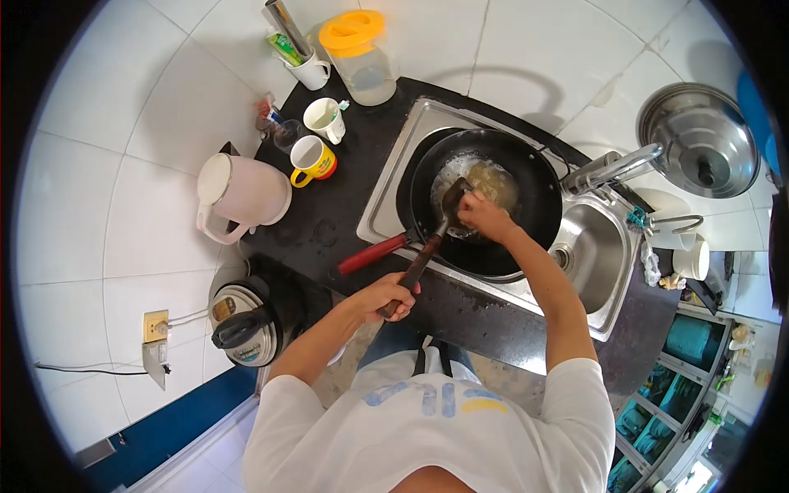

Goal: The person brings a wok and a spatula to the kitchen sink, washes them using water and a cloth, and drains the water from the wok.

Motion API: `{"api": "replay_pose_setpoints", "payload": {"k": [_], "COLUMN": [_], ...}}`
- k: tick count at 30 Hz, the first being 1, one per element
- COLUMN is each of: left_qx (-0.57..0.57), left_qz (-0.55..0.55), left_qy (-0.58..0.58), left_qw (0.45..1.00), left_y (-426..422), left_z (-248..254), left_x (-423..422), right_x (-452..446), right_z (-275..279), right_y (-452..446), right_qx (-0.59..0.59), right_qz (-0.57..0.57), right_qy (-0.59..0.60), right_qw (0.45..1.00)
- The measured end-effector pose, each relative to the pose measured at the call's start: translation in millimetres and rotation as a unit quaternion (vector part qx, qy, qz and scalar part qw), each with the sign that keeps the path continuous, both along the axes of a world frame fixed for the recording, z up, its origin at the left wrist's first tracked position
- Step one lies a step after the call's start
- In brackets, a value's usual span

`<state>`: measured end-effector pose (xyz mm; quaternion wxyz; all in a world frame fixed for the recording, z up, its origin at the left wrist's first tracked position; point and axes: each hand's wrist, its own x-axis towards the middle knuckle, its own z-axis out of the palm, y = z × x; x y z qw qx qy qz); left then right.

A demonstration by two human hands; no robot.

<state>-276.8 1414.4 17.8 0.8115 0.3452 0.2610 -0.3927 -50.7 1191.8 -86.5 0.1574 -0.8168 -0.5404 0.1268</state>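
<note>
In the head view, the left hand (pixel 389 299) has its fingers wrapped round the dark wooden handle (pixel 421 266) of a metal spatula (pixel 453 200). The right hand (pixel 482 215), fingers bunched, is at the spatula's broad blade (whether it grips anything there, I cannot tell). The blade is over the black round wok (pixel 534 193) with a red handle (pixel 374 254); the wok, with cloudy liquid (pixel 495 184) inside, sits over the steel sink (pixel 597 246).

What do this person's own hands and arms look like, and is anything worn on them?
The left hand and right hand are bare, with no gloves or watch visible; rings can't be ruled out. Both forearms are uncovered, below short white sleeves.
</note>
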Motion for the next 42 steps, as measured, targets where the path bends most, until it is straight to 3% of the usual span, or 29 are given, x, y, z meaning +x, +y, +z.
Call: {"api": "replay_pose_setpoints", "payload": {"k": [1,4,5,8,11,14,17,20,21,24,25,28,32,35,38,42], "left_qx": [-0.003,0.032,0.041,0.05,0.038,0.064,0.049,-0.014,-0.02,-0.004,0.006,-0.024,-0.061,-0.041,0.004,-0.025], "left_qz": [0.006,0.03,0.032,0.039,0.063,0.087,0.095,0.095,0.095,0.101,0.102,0.09,0.075,0.066,0.031,0.006], "left_qy": [0.005,-0.001,-0.011,-0.03,-0.033,-0.006,0.033,0.016,0.016,0.038,0.049,0.055,0.054,0.048,0.034,0.044], "left_qw": [1.0,0.999,0.999,0.998,0.997,0.994,0.994,0.995,0.995,0.994,0.994,0.994,0.994,0.996,0.999,0.999], "left_y": [2,6,7,14,16,11,9,9,6,-2,-5,-18,-44,-58,-66,-63], "left_z": [1,10,12,17,23,26,14,1,-2,-1,-1,-4,-4,-6,0,-2], "left_x": [-1,-5,-5,-6,-2,1,6,6,7,13,13,17,23,21,17,14], "right_x": [4,17,22,25,13,11,12,1,2,24,32,17,-11,-22,-21,-10], "right_z": [0,-28,-30,-38,-22,-10,-30,-23,-38,-36,-39,-36,-14,-4,-6,-4], "right_y": [1,2,0,1,11,13,6,9,-1,-24,-30,-22,7,13,13,16], "right_qx": [-0.016,0.073,0.03,-0.019,-0.09,-0.179,-0.127,-0.185,-0.148,-0.067,0.034,0.218,0.298,0.248,0.205,0.124], "right_qz": [-0.016,-0.229,-0.241,-0.296,-0.352,-0.2,-0.331,-0.253,-0.271,-0.401,-0.41,-0.41,-0.352,-0.349,-0.329,-0.388], "right_qy": [-0.014,-0.073,-0.11,-0.043,-0.085,-0.016,-0.049,-0.02,-0.025,0.106,0.145,0.156,0.094,0.126,0.077,0.039], "right_qw": [1.0,0.968,0.964,0.954,0.928,0.963,0.934,0.949,0.951,0.907,0.9,0.872,0.882,0.895,0.919,0.912]}}
